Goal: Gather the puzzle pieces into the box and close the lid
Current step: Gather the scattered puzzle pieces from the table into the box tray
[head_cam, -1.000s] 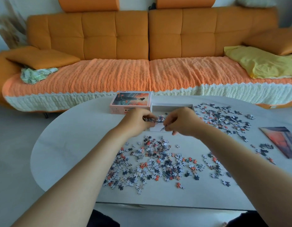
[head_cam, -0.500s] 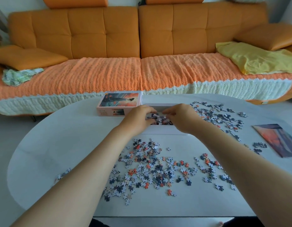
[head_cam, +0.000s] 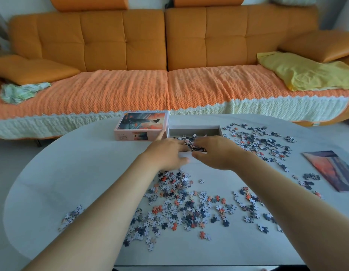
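The open white box (head_cam: 195, 130) stands at the table's far middle, with a heap of puzzle pieces (head_cam: 189, 139) inside it. Its pink lid (head_cam: 142, 126), printed with a picture, lies just left of the box. My left hand (head_cam: 165, 153) and my right hand (head_cam: 216, 153) reach over the box's near edge, fingers spread flat above the heap and holding nothing. Loose pieces (head_cam: 181, 206) cover the table in front of me, and another spread of pieces (head_cam: 257, 141) lies right of the box.
A printed reference picture (head_cam: 334, 169) lies flat at the table's right edge. A small cluster of pieces (head_cam: 71, 216) sits near the left edge of the round white table (head_cam: 71, 173). An orange sofa (head_cam: 169, 55) stands behind the table.
Both hands moved forward from pinching pieces above the near rim to over the box, and their fingers opened flat over the heap.
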Demonstrator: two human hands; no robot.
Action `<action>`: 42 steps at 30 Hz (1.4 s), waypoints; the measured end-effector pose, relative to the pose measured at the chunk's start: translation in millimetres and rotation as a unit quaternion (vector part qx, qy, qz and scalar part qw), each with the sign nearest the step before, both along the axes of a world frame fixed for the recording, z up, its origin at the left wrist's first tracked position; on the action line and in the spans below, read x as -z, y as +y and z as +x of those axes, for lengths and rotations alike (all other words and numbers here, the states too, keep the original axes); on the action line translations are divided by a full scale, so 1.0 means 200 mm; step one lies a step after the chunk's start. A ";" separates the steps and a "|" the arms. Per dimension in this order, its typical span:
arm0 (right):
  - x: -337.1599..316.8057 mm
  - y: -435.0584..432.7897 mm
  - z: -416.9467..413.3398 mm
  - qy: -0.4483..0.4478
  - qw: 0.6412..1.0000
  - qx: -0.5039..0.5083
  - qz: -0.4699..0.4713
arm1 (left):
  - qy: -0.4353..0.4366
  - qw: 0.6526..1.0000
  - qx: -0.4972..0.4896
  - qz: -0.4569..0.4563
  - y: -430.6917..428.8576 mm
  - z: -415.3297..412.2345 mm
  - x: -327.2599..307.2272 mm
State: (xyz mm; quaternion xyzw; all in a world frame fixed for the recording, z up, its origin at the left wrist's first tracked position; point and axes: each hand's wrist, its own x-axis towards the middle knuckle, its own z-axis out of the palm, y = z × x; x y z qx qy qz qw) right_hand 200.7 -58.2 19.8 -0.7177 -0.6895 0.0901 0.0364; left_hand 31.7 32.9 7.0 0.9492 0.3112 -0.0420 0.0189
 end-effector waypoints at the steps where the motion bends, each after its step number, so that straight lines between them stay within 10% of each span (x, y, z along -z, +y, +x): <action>1: 0.00 -0.01 0.00 0.009 1.000 -0.001 0.002 | 0.010 1.000 -0.007 0.009 0.01 0.01 0.00; 8: 0.02 -0.01 0.01 -0.070 0.997 -0.006 -0.046 | -0.118 0.992 0.016 0.037 0.01 -0.02 0.01; 28: 0.02 -0.08 -0.01 -0.012 1.000 0.019 -0.020 | -0.072 0.997 0.007 -0.025 -0.12 -0.03 -0.01; 35: -0.01 -0.11 -0.08 0.025 0.978 -0.085 0.188 | -0.245 0.967 0.005 0.071 -0.15 -0.15 -0.02; 42: 0.02 -0.20 -0.34 0.062 0.987 -0.129 0.075 | -0.192 0.981 -0.030 0.019 -0.24 -0.36 0.02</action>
